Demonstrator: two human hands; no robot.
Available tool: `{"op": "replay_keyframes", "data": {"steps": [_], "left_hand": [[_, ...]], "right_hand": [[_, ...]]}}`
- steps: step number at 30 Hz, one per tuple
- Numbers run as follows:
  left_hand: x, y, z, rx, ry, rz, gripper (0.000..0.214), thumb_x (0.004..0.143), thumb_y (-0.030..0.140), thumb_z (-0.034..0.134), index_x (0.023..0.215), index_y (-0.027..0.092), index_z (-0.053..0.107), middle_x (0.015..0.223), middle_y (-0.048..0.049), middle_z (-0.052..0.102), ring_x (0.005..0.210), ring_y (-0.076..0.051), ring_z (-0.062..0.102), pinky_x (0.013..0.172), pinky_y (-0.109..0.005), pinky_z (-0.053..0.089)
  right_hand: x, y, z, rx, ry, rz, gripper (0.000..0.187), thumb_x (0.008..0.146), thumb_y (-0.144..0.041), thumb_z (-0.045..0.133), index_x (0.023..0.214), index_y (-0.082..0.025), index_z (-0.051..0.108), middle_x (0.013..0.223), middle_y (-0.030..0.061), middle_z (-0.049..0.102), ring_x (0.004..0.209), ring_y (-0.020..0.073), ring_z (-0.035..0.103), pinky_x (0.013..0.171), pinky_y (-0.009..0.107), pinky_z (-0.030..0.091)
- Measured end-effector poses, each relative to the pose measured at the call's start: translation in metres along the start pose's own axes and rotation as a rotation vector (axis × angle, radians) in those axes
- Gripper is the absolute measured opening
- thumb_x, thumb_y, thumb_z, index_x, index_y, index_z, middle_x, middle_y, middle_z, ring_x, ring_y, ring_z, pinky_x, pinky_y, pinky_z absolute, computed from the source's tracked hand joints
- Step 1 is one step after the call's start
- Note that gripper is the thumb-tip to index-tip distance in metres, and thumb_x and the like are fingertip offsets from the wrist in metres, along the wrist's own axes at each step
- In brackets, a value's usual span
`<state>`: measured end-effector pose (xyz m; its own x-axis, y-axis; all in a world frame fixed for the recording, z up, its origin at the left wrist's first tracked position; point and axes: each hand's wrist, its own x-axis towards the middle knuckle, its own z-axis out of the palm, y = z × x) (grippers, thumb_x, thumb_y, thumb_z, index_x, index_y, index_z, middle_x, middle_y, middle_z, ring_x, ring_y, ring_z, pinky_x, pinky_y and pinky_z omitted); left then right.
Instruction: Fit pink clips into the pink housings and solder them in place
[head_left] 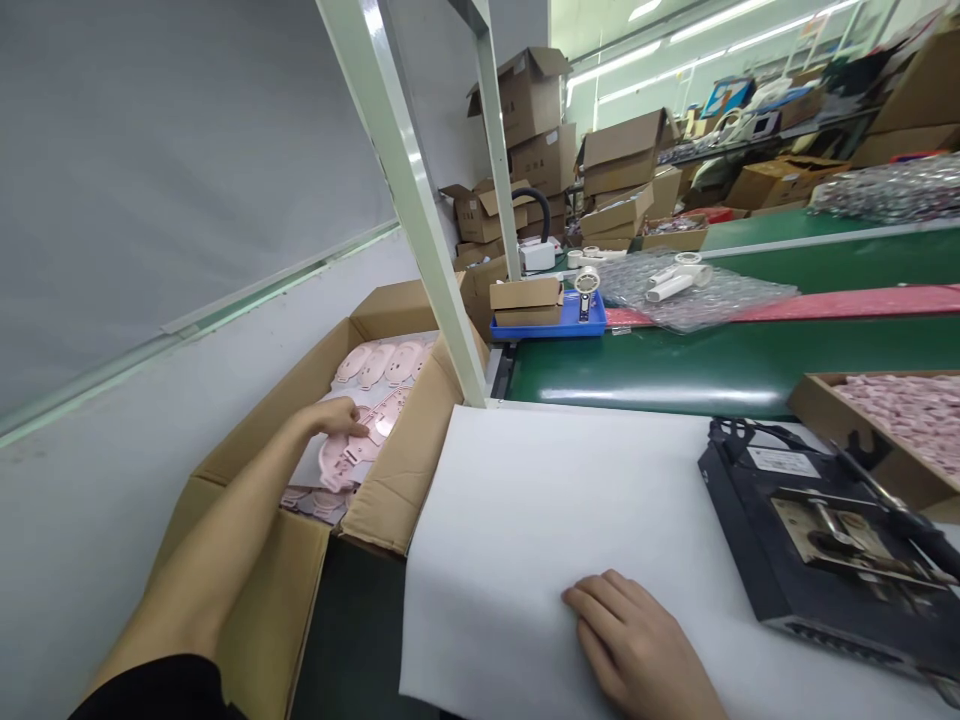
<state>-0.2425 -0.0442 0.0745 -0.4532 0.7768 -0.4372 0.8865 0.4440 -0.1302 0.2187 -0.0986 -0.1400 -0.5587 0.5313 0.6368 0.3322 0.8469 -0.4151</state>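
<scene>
My left hand (pixel 339 415) reaches into an open cardboard box (pixel 390 470) on the left and its fingers close on a pink plastic shell part (pixel 341 458) lying on a white sheet among other pink parts (pixel 382 362). My right hand (pixel 634 640) rests on a white foam sheet (pixel 555 500) that covers the bench in front of me, fingers curled loosely and holding nothing.
A black fixture with metal parts (pixel 825 540) sits at the right. Behind it stands a cardboard tray of small pink pieces (pixel 900 410). A green conveyor belt (pixel 675 365) carries bubble wrap with white fans (pixel 679 280) and a blue tray (pixel 551 325). A white frame post (pixel 420 210) rises between box and bench.
</scene>
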Motion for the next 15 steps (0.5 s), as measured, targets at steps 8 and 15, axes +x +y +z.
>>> {"op": "replay_keyframes", "data": {"steps": [8, 15], "left_hand": [[-0.082, -0.003, -0.019, -0.156, 0.467, 0.061, 0.057, 0.085, 0.064, 0.045, 0.094, 0.014, 0.072, 0.101, -0.0102, 0.071, 0.094, -0.027, 0.064, 0.079, -0.034, 0.05], [-0.163, 0.082, 0.027, 0.135, 0.995, 0.223, 0.035, 0.098, 0.046, 0.05, 0.123, 0.031, 0.069, 0.137, -0.0068, 0.059, 0.11, -0.032, 0.061, 0.088, -0.044, 0.049]], "right_hand": [[-0.004, 0.009, -0.005, 0.106, 0.032, 0.003, 0.026, 0.096, -0.01, 0.045, 0.105, -0.023, 0.066, 0.095, 0.0037, 0.07, 0.086, 0.0189, 0.065, 0.079, 0.034, 0.053], [0.015, -0.007, -0.028, 0.592, -0.097, 0.54, 0.045, 0.101, -0.036, 0.052, 0.145, -0.029, 0.041, 0.113, 0.0058, 0.064, 0.092, 0.0183, 0.063, 0.089, 0.037, 0.055]]}}
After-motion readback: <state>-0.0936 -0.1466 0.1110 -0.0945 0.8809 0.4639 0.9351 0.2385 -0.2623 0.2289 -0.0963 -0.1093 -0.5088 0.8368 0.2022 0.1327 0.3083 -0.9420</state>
